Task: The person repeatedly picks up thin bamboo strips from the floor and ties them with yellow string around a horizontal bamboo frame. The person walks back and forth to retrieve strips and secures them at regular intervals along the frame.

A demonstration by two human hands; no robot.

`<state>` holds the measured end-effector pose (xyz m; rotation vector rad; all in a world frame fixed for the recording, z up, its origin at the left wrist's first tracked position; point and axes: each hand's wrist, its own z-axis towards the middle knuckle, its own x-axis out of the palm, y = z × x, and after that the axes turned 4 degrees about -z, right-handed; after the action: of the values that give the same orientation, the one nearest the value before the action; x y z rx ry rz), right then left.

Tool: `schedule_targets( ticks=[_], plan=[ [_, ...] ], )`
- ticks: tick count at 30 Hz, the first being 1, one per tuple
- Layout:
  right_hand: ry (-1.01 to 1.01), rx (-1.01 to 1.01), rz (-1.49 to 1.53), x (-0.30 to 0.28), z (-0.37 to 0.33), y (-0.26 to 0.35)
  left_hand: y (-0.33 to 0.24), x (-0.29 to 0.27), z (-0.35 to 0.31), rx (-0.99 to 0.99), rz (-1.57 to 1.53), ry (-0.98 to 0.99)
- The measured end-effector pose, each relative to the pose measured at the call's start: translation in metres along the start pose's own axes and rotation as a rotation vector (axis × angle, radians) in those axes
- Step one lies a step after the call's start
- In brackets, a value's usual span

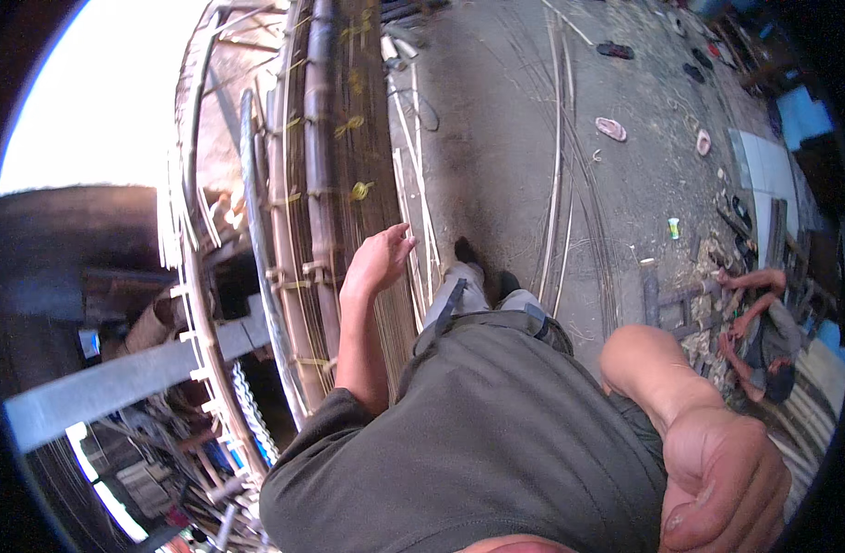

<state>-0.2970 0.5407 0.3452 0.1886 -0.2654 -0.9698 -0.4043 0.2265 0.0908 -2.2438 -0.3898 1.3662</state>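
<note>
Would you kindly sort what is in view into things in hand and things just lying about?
In hand: left hand resting on the tied bamboo bundle; right hand closed, empty.

Lying about: pink sandals, loose bamboo strips, green cup.

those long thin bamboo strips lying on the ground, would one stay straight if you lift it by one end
Probably not: the bamboo strips are very long and thin, so one would likely bow and sag. They already curve on the concrete floor. Likely light; thin edges may splinter.

Dark olive short-sleeved shirt [496,433], grey trousers [473,295], black shoes [466,251], bare forearms
</note>
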Motion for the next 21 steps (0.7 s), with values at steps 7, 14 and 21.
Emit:
schedule_targets(
  ticks=[7, 14, 21],
  plan=[
    [0.089, -0.094, -0.095, -0.103, 0.021, -0.069, -0.045, 0.002, 0.163, 0.108, 0.103, 0.147],
    [-0.121, -0.089, -0.368, -0.2, 0.017, -0.125, -0.072, 0.029, 0.33, 0.267, 0.202, 0.376],
    [-0.918, 0.41, -0.662, -0.384, -0.105, -0.213, 0.003, 0.145, 0.481, 0.196, -0.11, 0.466]
  ],
)
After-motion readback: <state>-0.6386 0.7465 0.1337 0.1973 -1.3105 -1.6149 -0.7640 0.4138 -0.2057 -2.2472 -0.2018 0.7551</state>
